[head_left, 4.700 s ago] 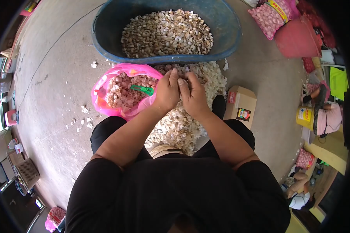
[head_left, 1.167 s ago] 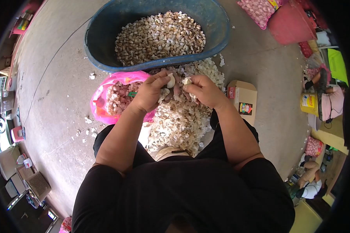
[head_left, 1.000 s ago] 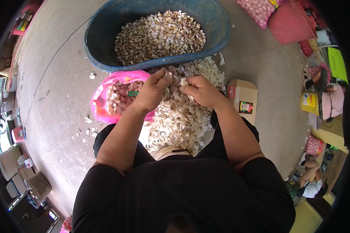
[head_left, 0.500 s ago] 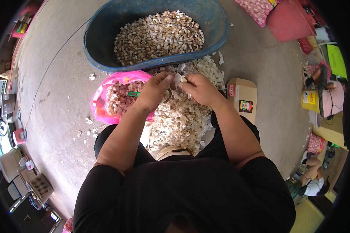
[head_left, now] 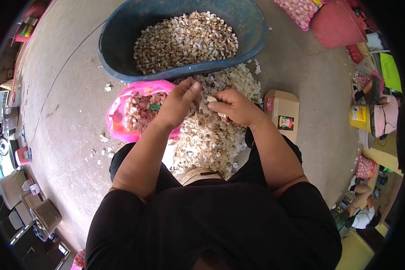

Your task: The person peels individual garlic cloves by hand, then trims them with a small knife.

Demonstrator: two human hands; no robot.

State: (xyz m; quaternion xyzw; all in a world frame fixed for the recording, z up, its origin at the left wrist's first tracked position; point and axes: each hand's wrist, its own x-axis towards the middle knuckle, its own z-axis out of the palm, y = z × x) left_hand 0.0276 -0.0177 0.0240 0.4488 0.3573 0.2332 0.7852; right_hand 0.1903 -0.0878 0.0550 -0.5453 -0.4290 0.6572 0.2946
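**Clove pinched over the peel heap**

Nearest in, between the knees, sits the heap of peelings [head_left: 207, 139]: pale, papery, curled flakes, loose on the rough concrete floor [head_left: 67, 99]. Just above it the right hand [head_left: 236, 107] has a narrow grip, thumb and fingertips closed on a small pale garlic clove [head_left: 210, 99]. The left hand [head_left: 177, 104] meets it with fingers fairly straight, and I cannot tell whether it pinches anything.

The risk, as I judge it, is that the clove is smooth and rounded. One slip drops it into skins of the same colour, where it would be hard to find.

To the left is a thin, crinkly pink bag [head_left: 116, 118], slack-mouthed and full of bulbs. A nudge from the left forearm could spill it. To the right is a square-edged cardboard box [head_left: 281, 112]. Far off is the blue tub [head_left: 117, 49], a hard plastic oval heaped with cloves.
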